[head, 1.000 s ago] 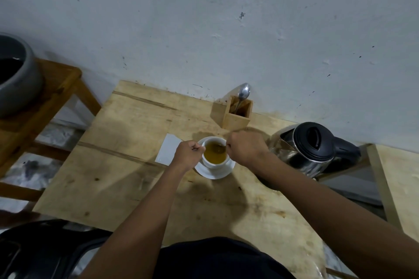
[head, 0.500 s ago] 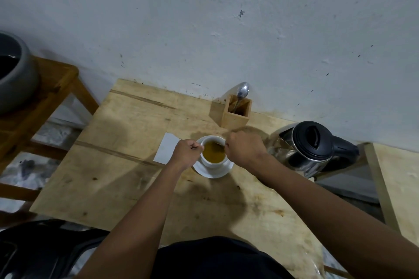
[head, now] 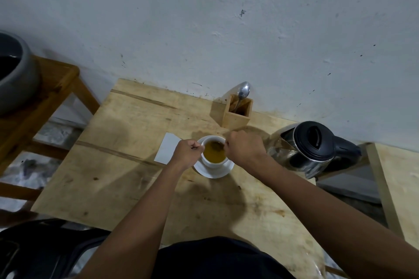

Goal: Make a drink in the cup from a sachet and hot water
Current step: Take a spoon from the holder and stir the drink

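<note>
A white cup (head: pixel 214 162) of amber drink stands on a white saucer (head: pixel 213 172) in the middle of the wooden table (head: pixel 118 172). My left hand (head: pixel 187 154) is closed against the cup's left side, where its handle is. My right hand (head: pixel 243 148) is a fist over the cup's right rim, pinching a thin spoon (head: pixel 216 145) whose dark tip dips into the liquid. A white sachet (head: pixel 167 150) lies flat just left of my left hand. The steel kettle (head: pixel 310 149) with its black lid stands to the right of the cup.
A wooden holder (head: pixel 234 114) with another spoon (head: pixel 243 90) stands behind the cup at the wall. A grey pot (head: pixel 15 79) sits on a wooden stand (head: pixel 56 88) at far left. Another wooden surface (head: pixel 399 188) lies at right, across a gap.
Both hands stay at the cup. The spoon's tip has shifted a little within the liquid. The view has dipped slightly.
</note>
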### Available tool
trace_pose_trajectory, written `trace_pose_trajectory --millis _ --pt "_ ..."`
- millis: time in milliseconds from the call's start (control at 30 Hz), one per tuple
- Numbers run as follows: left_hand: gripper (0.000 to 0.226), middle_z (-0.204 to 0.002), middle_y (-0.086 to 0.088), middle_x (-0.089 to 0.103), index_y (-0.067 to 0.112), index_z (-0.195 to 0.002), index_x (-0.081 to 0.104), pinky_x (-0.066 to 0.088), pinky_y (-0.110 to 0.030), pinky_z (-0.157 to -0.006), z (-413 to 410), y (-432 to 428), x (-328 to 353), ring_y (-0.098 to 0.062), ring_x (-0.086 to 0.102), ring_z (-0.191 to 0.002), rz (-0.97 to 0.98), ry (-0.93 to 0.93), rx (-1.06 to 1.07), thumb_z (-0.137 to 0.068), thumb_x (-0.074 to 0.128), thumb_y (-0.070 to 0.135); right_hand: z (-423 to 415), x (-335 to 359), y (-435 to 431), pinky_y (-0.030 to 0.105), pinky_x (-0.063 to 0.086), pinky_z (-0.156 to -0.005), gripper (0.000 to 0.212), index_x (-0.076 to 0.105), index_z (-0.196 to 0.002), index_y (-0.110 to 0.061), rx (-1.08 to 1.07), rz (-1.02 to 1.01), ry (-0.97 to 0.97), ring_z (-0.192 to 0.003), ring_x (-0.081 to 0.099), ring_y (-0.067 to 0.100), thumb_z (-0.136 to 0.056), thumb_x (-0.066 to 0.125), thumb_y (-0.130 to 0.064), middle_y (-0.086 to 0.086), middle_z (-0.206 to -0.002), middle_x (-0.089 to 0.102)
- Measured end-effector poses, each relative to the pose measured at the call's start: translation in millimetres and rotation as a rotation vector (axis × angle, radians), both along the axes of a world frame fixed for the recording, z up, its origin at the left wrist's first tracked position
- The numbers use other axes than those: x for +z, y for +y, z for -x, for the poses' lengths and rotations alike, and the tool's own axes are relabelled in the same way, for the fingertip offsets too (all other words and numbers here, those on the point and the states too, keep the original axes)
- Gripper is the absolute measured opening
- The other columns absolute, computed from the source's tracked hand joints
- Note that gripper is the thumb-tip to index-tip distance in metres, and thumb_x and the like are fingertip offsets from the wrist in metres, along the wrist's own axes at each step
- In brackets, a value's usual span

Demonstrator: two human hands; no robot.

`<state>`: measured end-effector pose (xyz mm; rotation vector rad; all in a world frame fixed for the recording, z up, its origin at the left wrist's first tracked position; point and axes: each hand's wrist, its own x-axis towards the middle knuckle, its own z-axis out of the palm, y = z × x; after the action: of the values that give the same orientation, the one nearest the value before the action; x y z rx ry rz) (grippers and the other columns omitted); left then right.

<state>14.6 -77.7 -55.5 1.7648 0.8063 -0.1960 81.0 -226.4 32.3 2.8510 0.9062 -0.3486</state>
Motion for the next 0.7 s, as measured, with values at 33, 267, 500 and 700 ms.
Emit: trace_pose_trajectory --millis 33,267,500,700 --pt "0.021 -0.074 0.002 0.059 0.003 -0.092 0.068 0.054 -0.043 -0.088 0 0 0 -0.016 0.057 -0.077 -0.001 -0.001 0.0 -0.089 0.062 0.023 -1 2 -1 0.029 0.035 -0.05 0.021 0.055 -0.083 -0.015 -0.005 0.007 0.007 -0.061 0.053 0.022 -0.097 0.049 -0.029 0.002 -0.074 0.057" --pt "0.013 -0.075 0.004 0.06 0.011 -0.084 0.066 0.055 -0.041 -0.089 -1 -1 0 -0.014 0.058 -0.077 -0.002 0.001 0.006 -0.09 0.061 0.022 3 2 2 0.024 0.035 -0.046 0.031 0.047 -0.063 -0.017 -0.058 -0.045 0.134 -0.047 0.042 0.014 -0.086 0.06 -0.033 -0.003 -0.055 0.042" --pt "0.02 -0.077 0.0 0.06 0.003 -0.091 0.068 0.055 -0.044 -0.09 0 0 0 -0.019 0.058 -0.08 0.002 0.008 0.008 -0.088 0.062 0.022 4 -2 4 0.03 0.045 -0.053 0.023 0.066 -0.088 -0.015 -0.039 -0.071 0.057 -0.061 0.058 0.022 -0.097 0.049 -0.028 0.003 -0.076 0.064" --pt "0.023 -0.079 -0.003 0.06 0.001 -0.093 0.068 0.055 -0.045 -0.092 0 0 1 -0.02 0.059 -0.083 0.005 0.004 0.01 -0.088 0.063 0.022 2 -2 -5 0.024 0.033 -0.046 0.033 0.045 -0.061 -0.017 -0.115 -0.059 0.103 -0.048 0.043 0.015 -0.091 0.056 -0.026 -0.001 -0.057 0.045"
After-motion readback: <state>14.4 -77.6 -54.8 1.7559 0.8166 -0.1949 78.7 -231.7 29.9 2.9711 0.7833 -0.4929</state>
